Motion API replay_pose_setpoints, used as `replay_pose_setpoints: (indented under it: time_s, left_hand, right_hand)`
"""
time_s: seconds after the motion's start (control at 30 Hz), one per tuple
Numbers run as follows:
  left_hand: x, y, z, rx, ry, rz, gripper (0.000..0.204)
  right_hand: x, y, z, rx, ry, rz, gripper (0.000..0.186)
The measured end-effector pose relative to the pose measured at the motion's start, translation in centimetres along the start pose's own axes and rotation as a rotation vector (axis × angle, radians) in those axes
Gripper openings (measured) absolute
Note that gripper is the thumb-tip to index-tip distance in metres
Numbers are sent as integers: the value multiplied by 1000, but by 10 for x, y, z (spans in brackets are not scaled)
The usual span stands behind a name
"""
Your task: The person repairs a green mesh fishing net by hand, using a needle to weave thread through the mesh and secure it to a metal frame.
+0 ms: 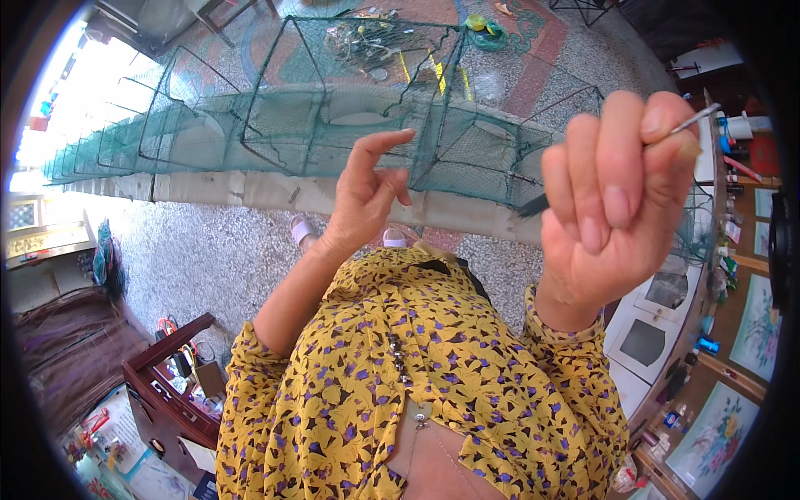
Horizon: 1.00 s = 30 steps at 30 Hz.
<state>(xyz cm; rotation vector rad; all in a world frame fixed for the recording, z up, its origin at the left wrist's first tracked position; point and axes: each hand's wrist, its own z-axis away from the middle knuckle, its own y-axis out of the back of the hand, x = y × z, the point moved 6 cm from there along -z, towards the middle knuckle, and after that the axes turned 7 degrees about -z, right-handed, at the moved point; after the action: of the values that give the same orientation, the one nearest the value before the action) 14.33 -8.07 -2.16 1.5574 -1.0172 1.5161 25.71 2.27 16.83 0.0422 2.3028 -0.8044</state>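
Note:
My right hand (612, 183), raised close at the right, is closed with thumb and index finger pinching a thin metal needle (697, 119). The needle's tip points up and right; whether thread runs from it I cannot make out. My left hand (367, 187) is up in front of the netting, its index finger stretched out and thumb apart, with nothing visible between them. A long green net trap (283, 125) with dark square wire frames stretches across in front of me. It rests along a pale beam (225, 190). A dark green tuft (533, 206) shows beside my right wrist.
Beyond the net, a tangled heap (362, 42) and a green-yellow bundle (486, 29) lie on the floor. At lower left stands a dark red wooden box (171, 408) with odds and ends. Cluttered shelving with flower pictures (717, 437) runs along the right.

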Motion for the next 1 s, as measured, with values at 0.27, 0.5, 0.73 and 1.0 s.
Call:
replay_pose_setpoints:
  time_s: [0.27, 0.5, 0.73, 1.0]
  left_hand:
    - [33, -13, -2, -46, 46, -46, 42]
    - [72, -13, -13, -199, -204, -508, 17]
    - [78, 5, -8, -320, -322, -751, 12]
    - [86, 1, -7, -412, -491, -1072, 19]
  right_hand:
    - [-1, -4, 3, 21, -72, 109, 16]
    - [-8, 17, 16, -36, -70, 652, 11]
    - [-5, 49, 48, -94, -309, 1217, 8]
    - [-16, 93, 104, 183, -1023, 1005, 7]
